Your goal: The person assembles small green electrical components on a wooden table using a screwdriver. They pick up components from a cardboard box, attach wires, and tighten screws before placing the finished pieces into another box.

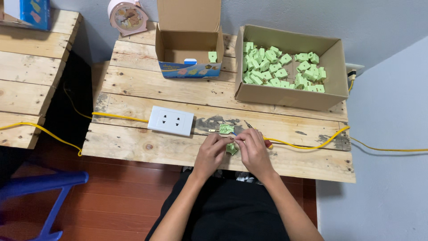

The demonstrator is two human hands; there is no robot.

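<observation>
While both the left hand (210, 149) and right hand (252, 148) pinch it, the green plug piece (231, 148) tilts down-left.

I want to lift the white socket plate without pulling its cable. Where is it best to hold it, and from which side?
Probably grip the white socket plate across its two long edges, coming from above. It lies flat on the wooden table with both edges free. The yellow cable leaves its left short end, so avoid that end. Both hands are now on a small green part.

bare planks left of hands, socket plate (171, 120), boxes (292, 67) behind
</observation>
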